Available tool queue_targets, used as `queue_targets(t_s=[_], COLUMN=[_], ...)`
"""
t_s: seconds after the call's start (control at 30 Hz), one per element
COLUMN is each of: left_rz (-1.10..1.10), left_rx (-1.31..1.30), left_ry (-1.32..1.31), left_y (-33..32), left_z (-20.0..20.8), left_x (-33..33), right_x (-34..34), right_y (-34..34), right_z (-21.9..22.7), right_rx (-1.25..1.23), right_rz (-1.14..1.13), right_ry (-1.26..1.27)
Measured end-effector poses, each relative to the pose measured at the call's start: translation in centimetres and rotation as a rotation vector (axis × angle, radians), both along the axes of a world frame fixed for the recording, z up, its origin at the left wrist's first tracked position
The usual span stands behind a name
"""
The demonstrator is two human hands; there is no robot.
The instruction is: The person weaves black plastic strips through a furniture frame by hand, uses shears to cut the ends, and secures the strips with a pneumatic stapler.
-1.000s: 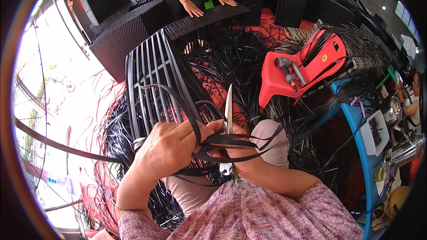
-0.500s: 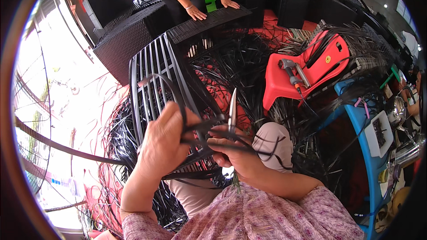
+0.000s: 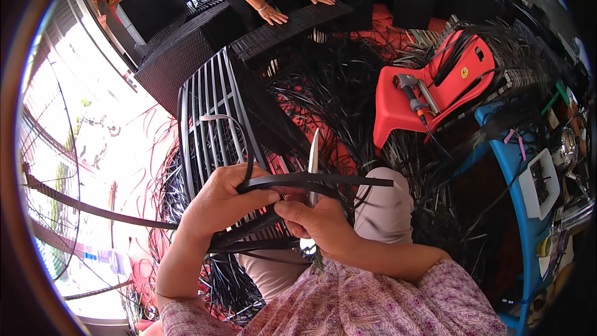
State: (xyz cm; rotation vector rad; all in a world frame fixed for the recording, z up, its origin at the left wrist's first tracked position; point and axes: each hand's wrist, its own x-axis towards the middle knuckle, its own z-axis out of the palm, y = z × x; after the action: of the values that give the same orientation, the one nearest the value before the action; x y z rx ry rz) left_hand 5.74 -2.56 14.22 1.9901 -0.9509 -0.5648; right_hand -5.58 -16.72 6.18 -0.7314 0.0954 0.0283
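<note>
My left hand (image 3: 231, 202) is closed on a flat black plastic strip (image 3: 348, 180), which passes over the fingers with its free end pointing right. Close beside it, my right hand (image 3: 323, 221) is closed around what look like steel scissors (image 3: 314, 152), blade tip pointing up and away. Their lower end shows as a pale shiny patch under the hand. The right thumb meets the left fingers near the strips; the exact grip there is hidden. Beneath and beyond my hands, a black slatted furniture frame (image 3: 214, 102) leans across my lap, its near part covered by my hands.
Another person's hands (image 3: 273, 15) rest on the woven far end of the frame. A red chair (image 3: 398, 99) at right bears a power tool (image 3: 411, 93). Farther right stands a blue table (image 3: 519, 211) with a white tray (image 3: 539, 186). Heaps of black strips (image 3: 342, 81) cover the red floor.
My left hand has lowered slightly and come nearer the right. The strip now lies across both hands with its end to the right. The scissors shifted slightly left.
</note>
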Motion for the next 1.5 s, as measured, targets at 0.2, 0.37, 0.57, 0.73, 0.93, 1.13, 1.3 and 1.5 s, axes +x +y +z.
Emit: queue_targets(t_s=[0.2,0.37,0.57,0.73,0.93,1.13,1.3,1.5], left_rz=[0.066,0.148,0.411,0.406,0.232,0.269,0.239,0.260], left_rx=[0.143,0.134,-0.001,-0.052,0.041,0.004,0.020,0.819], left_ry=[-0.009,-0.041,0.075,0.062,-0.075,-0.149,-0.259,-0.740], left_y=[-0.4,-0.4,-0.1,-0.6,-1.8,-2.2,-1.4,0.0], left_z=[0.8,-0.3,-1.7,-2.1,-0.9,-1.6,-2.3,-2.3], left_x=[-0.1,0.3,-1.0,-1.2,0.1,0.2,0.5,-0.5], right_x=[0.5,0.9,-0.5,3.5,13.6,21.2,21.9,15.4], right_y=[-0.3,-1.3,-12.2,-26.4,-39.3,-44.7,-45.4,-42.1], right_z=[-0.5,-1.8,-10.4,-16.0,-27.0,-31.0,-33.1,-32.2], right_rx=[0.002,-0.038,-0.318,-0.934,-1.683,-1.936,-2.206,-1.854], right_rz=[0.068,0.068,0.365,-0.339,-0.388,-0.503,-0.496,-1.103], right_ry=[-0.030,-0.065,0.218,0.330,0.573,0.663,0.741,0.189])
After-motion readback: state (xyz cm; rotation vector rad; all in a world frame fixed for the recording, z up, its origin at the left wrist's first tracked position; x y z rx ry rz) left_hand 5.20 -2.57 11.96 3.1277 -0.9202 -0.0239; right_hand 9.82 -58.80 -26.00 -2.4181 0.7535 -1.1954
